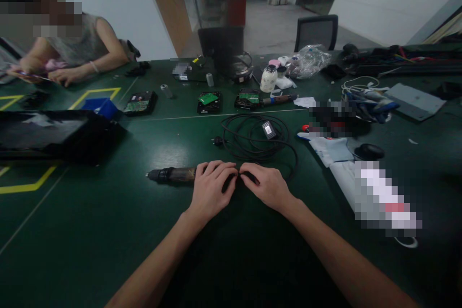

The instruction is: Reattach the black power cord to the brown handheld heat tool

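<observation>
A dark electric screwdriver (176, 174) lies on the green table in front of me, its bit end toward the left. My left hand (213, 186) is closed over its rear part, thumb and fingertips near its back end. Close beside it, my right hand (269, 186) pinches a black cable's end at the back of the screwdriver; the fingers mostly hide the joint, so I cannot tell whether it is plugged in. Behind both hands lies the coiled black cable, with a power adapter (269, 130) and a plug (218, 141).
Hard drives (140, 103) with green boards stand farther back. A black tray (54, 134) and a blue bin (99, 107) are on the left. Right of the cable are a white-grey package (341, 173) and gloves (371, 105). Another person (86, 43) works at the far left.
</observation>
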`<state>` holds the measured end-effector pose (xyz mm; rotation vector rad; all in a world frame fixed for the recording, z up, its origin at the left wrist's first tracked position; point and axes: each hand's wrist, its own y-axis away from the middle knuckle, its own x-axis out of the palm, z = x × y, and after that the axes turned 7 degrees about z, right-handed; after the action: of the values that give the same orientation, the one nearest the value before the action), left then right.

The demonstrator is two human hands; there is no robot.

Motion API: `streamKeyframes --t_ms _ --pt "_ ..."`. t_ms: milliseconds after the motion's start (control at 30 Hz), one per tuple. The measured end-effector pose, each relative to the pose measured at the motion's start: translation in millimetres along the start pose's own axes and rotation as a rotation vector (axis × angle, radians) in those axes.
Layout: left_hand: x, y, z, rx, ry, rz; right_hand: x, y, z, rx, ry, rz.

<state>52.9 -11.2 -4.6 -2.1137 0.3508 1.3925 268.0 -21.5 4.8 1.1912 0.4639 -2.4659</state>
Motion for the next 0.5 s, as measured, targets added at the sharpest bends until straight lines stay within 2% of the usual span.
streamKeyframes --t_ms 500 --pt "0.3 0.4 0.0 -0.021 0.009 -0.013 -0.5 0.4 0.4 0.002 -0.003 -0.001"
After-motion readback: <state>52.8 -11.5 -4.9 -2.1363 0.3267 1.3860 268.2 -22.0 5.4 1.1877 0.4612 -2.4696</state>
